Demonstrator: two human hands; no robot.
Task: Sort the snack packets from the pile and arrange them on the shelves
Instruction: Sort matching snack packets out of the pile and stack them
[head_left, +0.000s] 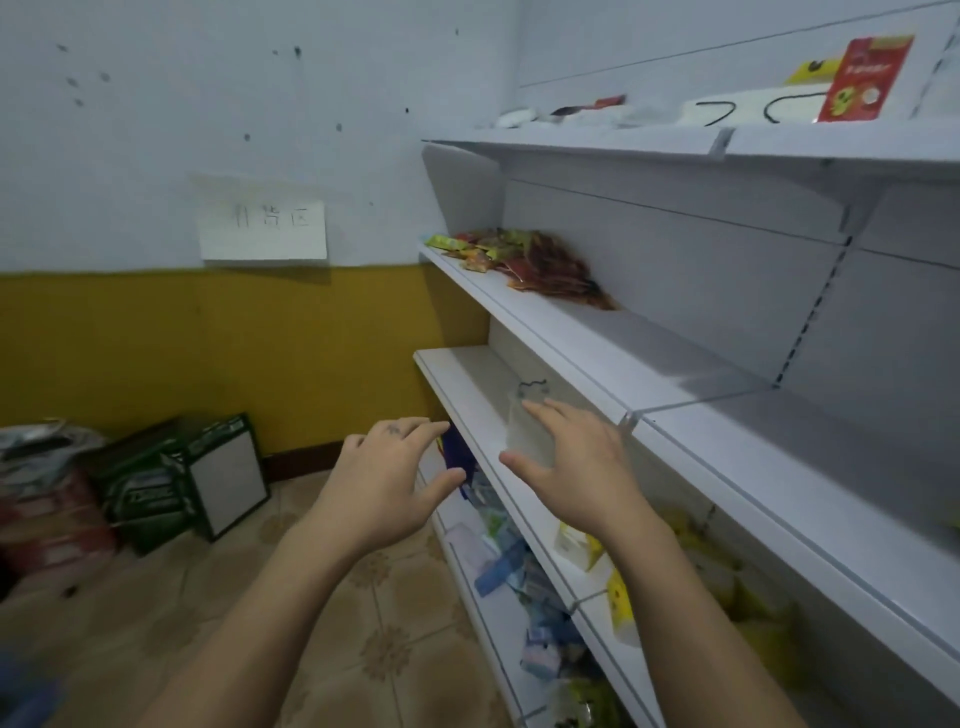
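**Empty hands at the white shelving**

White metal shelves (597, 358) run along my right. My left hand (395, 478) and right hand (571, 467) hover spread, holding nothing, over a clear plastic packet (524, 431). Red-and-green snack packets (530, 260) lie one shelf up. A careless reach could knock that clear packet off the edge.

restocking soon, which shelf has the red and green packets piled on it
The second shelf from the top; its packet pile sits at the far left end.
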